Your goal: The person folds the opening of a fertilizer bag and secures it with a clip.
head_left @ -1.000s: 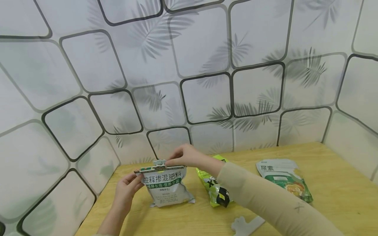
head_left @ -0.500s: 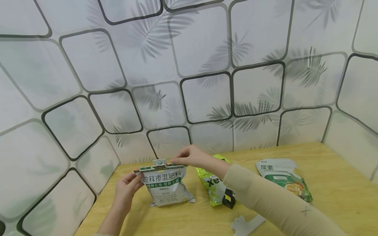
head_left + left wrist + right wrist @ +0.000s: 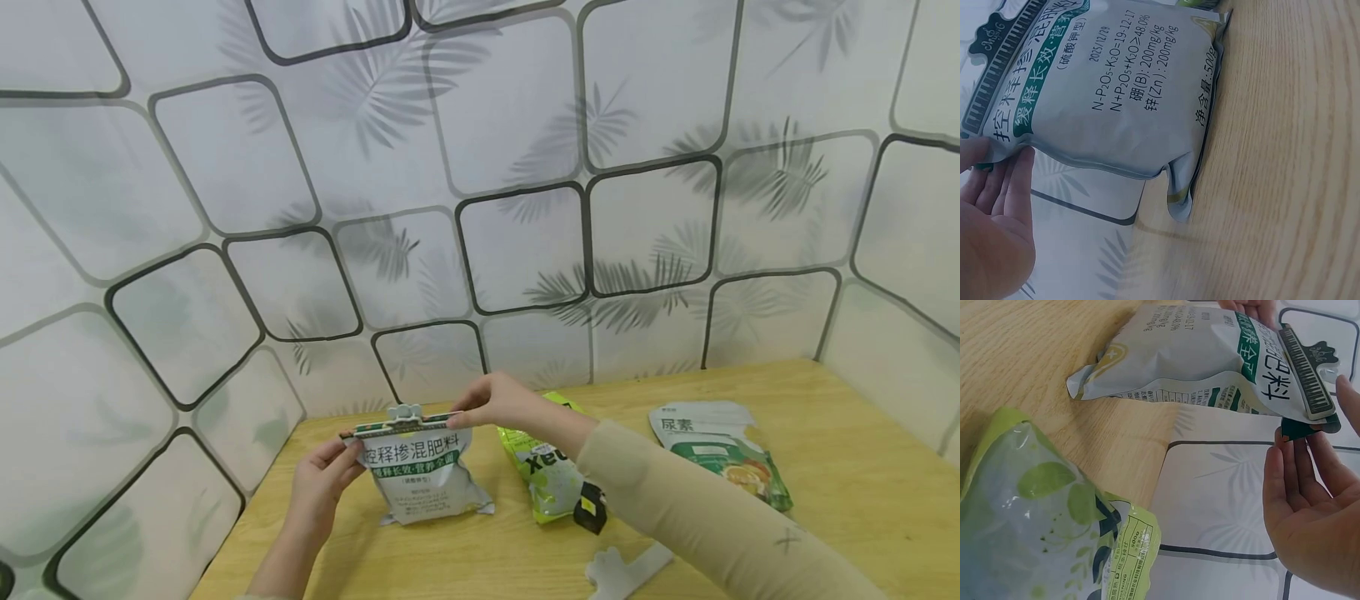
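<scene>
A white and green bag of fertilizer (image 3: pixel 420 479) stands upright on the table, its top edge held by a long bag clip (image 3: pixel 1307 372) with a piano-key pattern and a scalloped tab. My left hand (image 3: pixel 318 479) pinches the bag's upper left corner, thumb in front and fingers behind, as the left wrist view shows too. At the opposite top corner my right hand (image 3: pixel 498 404) has its thumb at the front and its fingers behind the dark green end of the bag (image 3: pixel 1297 429).
A lime-green bag (image 3: pixel 543 475) lies just right of the fertilizer, partly under my right forearm. Farther right lies a flat white and green pouch (image 3: pixel 723 458). A white, paw-ended flat piece (image 3: pixel 618 575) is near the front. A patterned wall covering (image 3: pixel 525 250) rises behind the wooden table (image 3: pixel 847 467).
My right hand has slid rightward along the bag's top, from beside the clip's tab to the right corner. The left hand and the bag have stayed put.
</scene>
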`<state>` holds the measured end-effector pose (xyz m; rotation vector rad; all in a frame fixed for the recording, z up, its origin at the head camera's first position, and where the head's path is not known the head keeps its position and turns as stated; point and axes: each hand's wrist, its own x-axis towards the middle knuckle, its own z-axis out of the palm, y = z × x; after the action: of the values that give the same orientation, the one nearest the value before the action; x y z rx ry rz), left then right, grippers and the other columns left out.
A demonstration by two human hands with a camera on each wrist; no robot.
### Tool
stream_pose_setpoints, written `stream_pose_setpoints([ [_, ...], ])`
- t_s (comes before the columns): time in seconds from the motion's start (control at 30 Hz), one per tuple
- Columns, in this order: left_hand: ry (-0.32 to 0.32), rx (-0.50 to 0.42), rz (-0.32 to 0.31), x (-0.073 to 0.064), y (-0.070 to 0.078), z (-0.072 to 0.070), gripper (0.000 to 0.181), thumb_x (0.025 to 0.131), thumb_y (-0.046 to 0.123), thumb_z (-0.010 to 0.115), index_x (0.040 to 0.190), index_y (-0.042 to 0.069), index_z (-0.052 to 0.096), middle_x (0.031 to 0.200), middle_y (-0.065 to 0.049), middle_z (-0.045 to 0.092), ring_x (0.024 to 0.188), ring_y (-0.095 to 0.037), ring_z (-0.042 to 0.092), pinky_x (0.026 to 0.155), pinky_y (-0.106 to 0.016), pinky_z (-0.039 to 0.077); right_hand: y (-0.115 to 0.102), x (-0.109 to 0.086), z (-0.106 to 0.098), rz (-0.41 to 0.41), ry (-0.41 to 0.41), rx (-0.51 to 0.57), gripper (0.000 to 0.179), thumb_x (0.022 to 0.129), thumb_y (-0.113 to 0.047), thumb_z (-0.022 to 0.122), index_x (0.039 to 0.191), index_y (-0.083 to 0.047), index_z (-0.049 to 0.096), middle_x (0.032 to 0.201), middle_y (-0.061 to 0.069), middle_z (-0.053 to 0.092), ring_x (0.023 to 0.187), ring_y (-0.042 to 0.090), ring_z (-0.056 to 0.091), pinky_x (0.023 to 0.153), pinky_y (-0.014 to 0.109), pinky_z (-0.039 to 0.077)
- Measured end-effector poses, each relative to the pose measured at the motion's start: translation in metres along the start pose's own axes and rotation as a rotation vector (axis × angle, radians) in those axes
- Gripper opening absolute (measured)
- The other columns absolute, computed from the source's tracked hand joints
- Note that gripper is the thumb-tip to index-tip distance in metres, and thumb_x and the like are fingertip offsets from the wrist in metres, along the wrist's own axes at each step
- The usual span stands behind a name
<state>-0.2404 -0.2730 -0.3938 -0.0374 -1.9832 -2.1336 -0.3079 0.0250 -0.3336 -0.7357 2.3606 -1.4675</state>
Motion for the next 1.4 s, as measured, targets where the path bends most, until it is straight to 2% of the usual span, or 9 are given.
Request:
stream_pose_setpoints([
  [0.23, -0.010, 0.011, 0.008, 0.000, -0.001, 0.001, 0.033, 0.105, -0.003, 0.060, 0.092, 0.022, 0.078, 0.095, 0.014, 0.076, 0.088, -0.001, 0.075, 0.084, -0.019, 0.065, 0.002, -0.003, -0.001, 0.027, 0.016, -0.014, 0.028, 0.093, -0.024, 0.085, 0.116, -0.009, 0.080, 0.112, 0.004, 0.079, 0.101, 0.014, 0.071, 0.097, 0.040, 0.062],
  [0.57, -0.017, 0.026, -0.033, 0.001, -0.002, 0.000, 0.032, 0.107, 0.001, 0.059, 0.097, 0.026, 0.076, 0.098, 0.015, 0.077, 0.090, -0.002, 0.076, 0.086, -0.020, 0.065, 0.015, -0.004, -0.001, 0.051, 0.036, 0.003, 0.035, 0.091, -0.022, 0.087, 0.121, -0.005, 0.077, 0.113, 0.006, 0.079, 0.103, 0.016, 0.072, 0.098, 0.040, 0.062],
  [0.8, 0.000, 0.056, -0.059, -0.001, -0.001, 0.000, 0.022, 0.108, 0.004, 0.060, 0.102, 0.020, 0.075, 0.097, 0.015, 0.077, 0.092, -0.002, 0.076, 0.088, -0.020, 0.065, 0.019, -0.005, 0.001, 0.055, 0.052, 0.010, 0.039, 0.090, -0.018, 0.087, 0.125, -0.004, 0.075, 0.118, 0.008, 0.078, 0.109, 0.019, 0.072, 0.100, 0.041, 0.063],
  [1.03, 0.007, 0.059, -0.066, -0.002, -0.002, 0.000, 0.024, 0.108, 0.005, 0.058, 0.100, 0.021, 0.074, 0.093, 0.014, 0.078, 0.091, -0.002, 0.076, 0.086, -0.020, 0.065, 0.022, -0.004, 0.004, 0.056, 0.073, 0.006, 0.036, 0.090, -0.018, 0.088, 0.122, -0.005, 0.077, 0.118, 0.008, 0.079, 0.109, 0.020, 0.073, 0.098, 0.040, 0.063],
  [1.1, 0.006, 0.064, -0.072, -0.001, -0.003, -0.001, 0.021, 0.109, 0.005, 0.058, 0.105, 0.018, 0.074, 0.093, 0.014, 0.078, 0.091, -0.002, 0.076, 0.086, -0.020, 0.065, 0.023, -0.005, 0.005, 0.056, 0.077, 0.007, 0.037, 0.090, -0.018, 0.087, 0.124, -0.004, 0.077, 0.120, 0.009, 0.078, 0.112, 0.022, 0.073, 0.099, 0.041, 0.063],
  [1.17, 0.007, 0.078, -0.082, -0.001, -0.004, -0.002, 0.018, 0.109, 0.006, 0.057, 0.114, 0.010, 0.073, 0.094, 0.014, 0.078, 0.092, -0.002, 0.076, 0.087, -0.020, 0.065, 0.023, -0.006, 0.006, 0.050, 0.082, 0.009, 0.038, 0.091, -0.017, 0.087, 0.125, -0.003, 0.076, 0.122, 0.011, 0.078, 0.114, 0.025, 0.073, 0.100, 0.042, 0.063],
  [1.27, 0.008, 0.104, -0.095, -0.001, -0.004, -0.002, 0.028, 0.110, 0.006, 0.054, 0.133, -0.005, 0.065, 0.095, 0.015, 0.078, 0.093, -0.001, 0.075, 0.088, -0.020, 0.065, 0.025, -0.008, 0.007, 0.045, 0.093, 0.017, 0.041, 0.092, -0.017, 0.086, 0.128, -0.001, 0.074, 0.125, 0.014, 0.077, 0.117, 0.028, 0.072, 0.102, 0.043, 0.062],
  [1.4, 0.011, 0.128, -0.099, 0.000, -0.004, -0.001, 0.040, 0.112, 0.006, 0.051, 0.144, -0.018, 0.052, 0.094, 0.016, 0.077, 0.093, 0.000, 0.074, 0.088, -0.019, 0.064, 0.028, -0.009, 0.009, 0.031, 0.108, 0.029, 0.040, 0.094, -0.016, 0.083, 0.129, 0.001, 0.073, 0.128, 0.016, 0.076, 0.120, 0.031, 0.071, 0.104, 0.046, 0.062],
])
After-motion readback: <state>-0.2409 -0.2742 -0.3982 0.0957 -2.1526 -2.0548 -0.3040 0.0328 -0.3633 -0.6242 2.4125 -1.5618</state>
